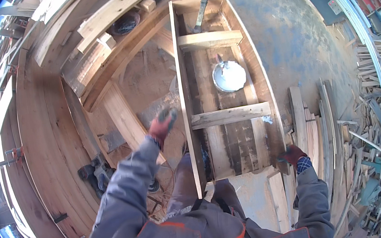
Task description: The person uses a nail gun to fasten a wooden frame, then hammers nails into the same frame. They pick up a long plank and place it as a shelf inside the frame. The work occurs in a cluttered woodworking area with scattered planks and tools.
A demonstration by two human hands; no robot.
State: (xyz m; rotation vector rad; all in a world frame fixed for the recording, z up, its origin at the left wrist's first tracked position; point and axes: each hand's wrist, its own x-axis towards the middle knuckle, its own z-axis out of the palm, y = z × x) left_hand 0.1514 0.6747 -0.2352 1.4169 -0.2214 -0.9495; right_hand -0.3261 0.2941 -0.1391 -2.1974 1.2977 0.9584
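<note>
In front of me stands a long open wooden box [179, 71], shaped like a trough with a curved right side and two cross slats [229, 115]. My right hand [293, 154], in a red and dark glove, is closed on the box's near right corner. To the left of the box my left hand [163, 124], gloved the same way, hovers with nothing in it and its fingers apart. Inside, between the slats, sits a round container of white paste [230, 76], with a small handle-like piece at its rim. A long flat tool [203, 6] leans at the box's far end.
A wooden frame [113, 66] with planks and a dark bowl [125, 23] stands at the far left. Wide boards with clamps [17, 154] line the left side, near a dark power tool [95, 176]. Piled wood strips [370, 117] cover the right, beside upright planks [298, 112].
</note>
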